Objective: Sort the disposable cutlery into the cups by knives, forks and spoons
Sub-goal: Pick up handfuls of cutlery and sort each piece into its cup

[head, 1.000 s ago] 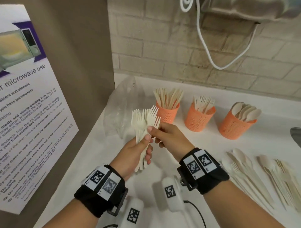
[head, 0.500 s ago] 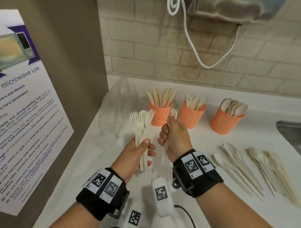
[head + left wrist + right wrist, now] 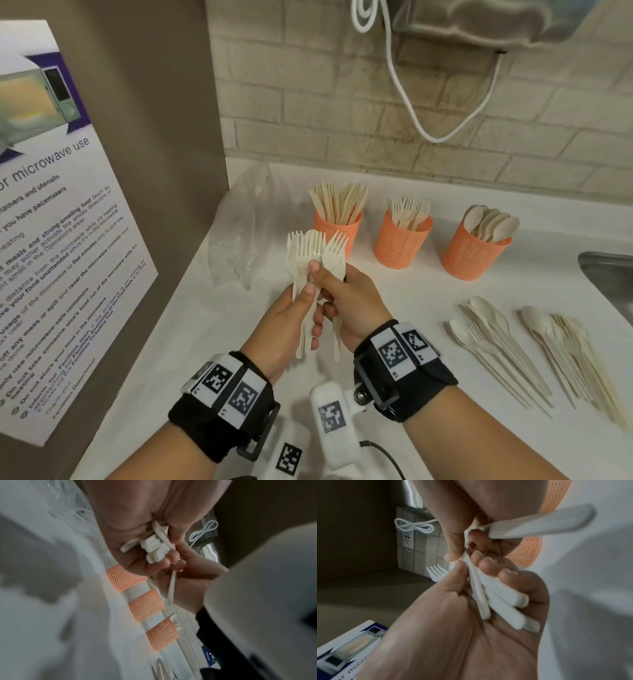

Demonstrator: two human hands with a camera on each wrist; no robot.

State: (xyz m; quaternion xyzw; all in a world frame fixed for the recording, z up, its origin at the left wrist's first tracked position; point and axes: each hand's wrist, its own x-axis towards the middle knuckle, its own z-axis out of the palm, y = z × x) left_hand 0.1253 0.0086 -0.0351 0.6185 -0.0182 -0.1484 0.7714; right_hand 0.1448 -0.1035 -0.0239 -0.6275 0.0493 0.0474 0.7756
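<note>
The white table (image 3: 394,294) carries three orange mesh cups along the back: the knife cup (image 3: 337,229) on the left, the fork cup (image 3: 402,240) in the middle, the spoon cup (image 3: 474,251) on the right, each already partly filled. Two loose piles of unsorted cutlery (image 3: 534,349) lie on the table to the right, near the sink edge (image 3: 609,274). A crumpled clear plastic bag (image 3: 239,226) sits to the left of the cups. The left hand (image 3: 284,325) is clamped round the handles of a bundle of white forks (image 3: 306,253), tines up, held above the table in front of the knife cup. The right hand (image 3: 349,301) pinches a single fork (image 3: 334,255) just beside that bundle, touching it. The step looks like gathering forks into one bunch; the next move probably calls for carrying the bunch over to the fork cup and lowering it handles first.
</note>
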